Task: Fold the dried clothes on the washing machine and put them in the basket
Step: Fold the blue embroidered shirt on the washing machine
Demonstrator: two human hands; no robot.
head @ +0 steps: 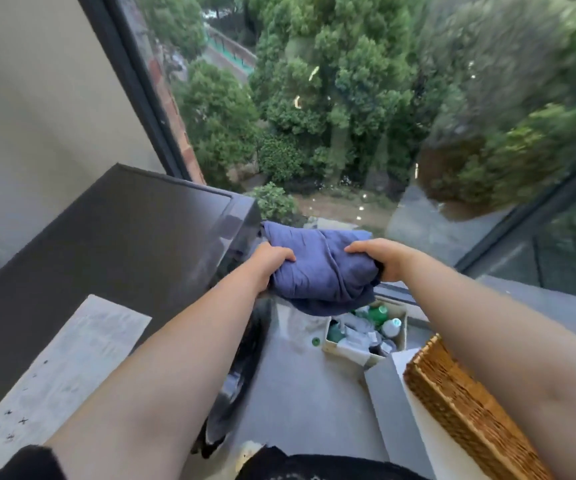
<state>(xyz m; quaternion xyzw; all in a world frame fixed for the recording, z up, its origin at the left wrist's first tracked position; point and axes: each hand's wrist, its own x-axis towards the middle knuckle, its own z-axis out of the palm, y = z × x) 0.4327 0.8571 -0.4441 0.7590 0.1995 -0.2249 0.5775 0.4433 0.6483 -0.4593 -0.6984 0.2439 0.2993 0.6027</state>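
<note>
The left grip (pixel 272 268) and the right grip (pixel 380 259) each clench one end of a folded blue garment (pixel 321 268), fingers curled over its top with the thumbs hidden beneath. The bundle hangs in the air between them, touching nothing else. Its long axis runs straight from one grip to the other, roughly level, and a loose fold sags beneath the right grip.

Just outside the left grip lies the right-hand edge and far corner of the dark washing machine (pixel 123 237). The garment's far left corner comes close to that corner, but whether they touch cannot be told. On the machine's top, nearer the person than the left grip, lies a pale sheet of paper (pixel 54 375).

Below both grips there is open grey floor (pixel 307 375). An open box of bottles (pixel 359 337) stands on it under the right grip. Nearer the person and under the right forearm is the rim of a woven basket (pixel 459 400), well apart from the garment. Beyond the grips the window (pixel 348 98) closes off the space ahead.
</note>
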